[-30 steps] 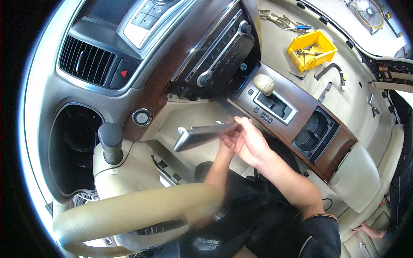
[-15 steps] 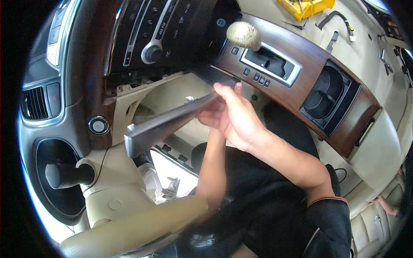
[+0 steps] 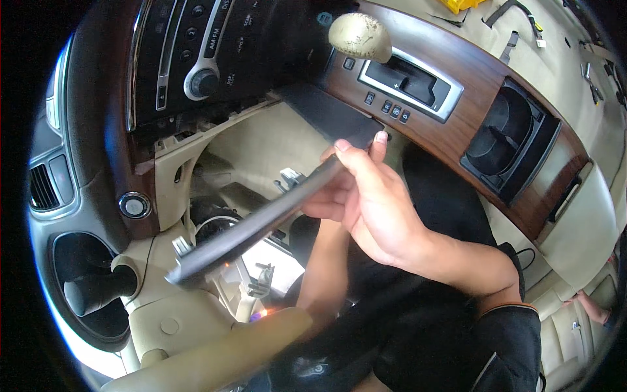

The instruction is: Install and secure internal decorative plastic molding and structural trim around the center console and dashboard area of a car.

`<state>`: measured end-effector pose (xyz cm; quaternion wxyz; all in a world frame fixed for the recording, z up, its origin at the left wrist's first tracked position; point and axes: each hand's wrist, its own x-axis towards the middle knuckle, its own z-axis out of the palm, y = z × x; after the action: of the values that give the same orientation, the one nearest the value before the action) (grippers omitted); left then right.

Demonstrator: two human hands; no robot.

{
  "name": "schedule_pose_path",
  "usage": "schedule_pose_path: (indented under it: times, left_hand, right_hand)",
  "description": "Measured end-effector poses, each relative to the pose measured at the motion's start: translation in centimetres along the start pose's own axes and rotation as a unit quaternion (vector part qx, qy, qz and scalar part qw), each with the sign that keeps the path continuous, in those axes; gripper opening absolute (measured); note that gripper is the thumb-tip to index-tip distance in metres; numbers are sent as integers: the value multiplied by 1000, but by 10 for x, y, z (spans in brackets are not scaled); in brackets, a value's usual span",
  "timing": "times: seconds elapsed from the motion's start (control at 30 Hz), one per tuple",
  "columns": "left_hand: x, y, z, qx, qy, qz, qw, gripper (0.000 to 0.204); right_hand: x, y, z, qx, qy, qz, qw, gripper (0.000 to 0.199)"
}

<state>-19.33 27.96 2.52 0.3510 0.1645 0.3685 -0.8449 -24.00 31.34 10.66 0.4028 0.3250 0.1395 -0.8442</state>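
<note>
A long dark trim panel [image 3: 255, 225] with pale clips [image 3: 290, 178] along one edge is tilted across the footwell, its near left end close to the steering column. My right hand [image 3: 375, 202] is closed on the panel's far right part, thumb along its upper edge. My left forearm [image 3: 330, 268] rises past the steering wheel toward the panel's underside. The left hand's fingers are mostly hidden behind the panel and my right hand. Beside the right hand is the wood-grain centre console [image 3: 450, 140], with a worn cream shift knob [image 3: 359, 37].
The beige steering wheel rim [image 3: 215, 349] crosses below my left arm. A dark dash with a silver-ringed knob [image 3: 204, 83] stands at upper left, above a round start button [image 3: 134, 205]. A yellow tray [image 3: 460, 5] and pliers [image 3: 591, 83] lie beyond the console. Another person's hand [image 3: 591, 307] shows at far right.
The panel's left end has swung down and left, bringing its clips into plainer view. My right hand has moved slightly down and right. The whole view has shifted a little.
</note>
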Motion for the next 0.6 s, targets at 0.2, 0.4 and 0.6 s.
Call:
schedule_pose_path:
  times: [0.2,0.4,0.6]
  left_hand:
    - [-7,-11,6,152,-83,23,985,25]
    - [22,13,21,536,-138,-13,833,19]
    - [69,24,42,812,-184,-10,553,16]
  right_hand:
    - [15,3,17,-33,-45,30,998,32]
    - [38,-9,14,-96,-70,89,989,41]
    - [56,-21,21,-251,-31,112,961,51]
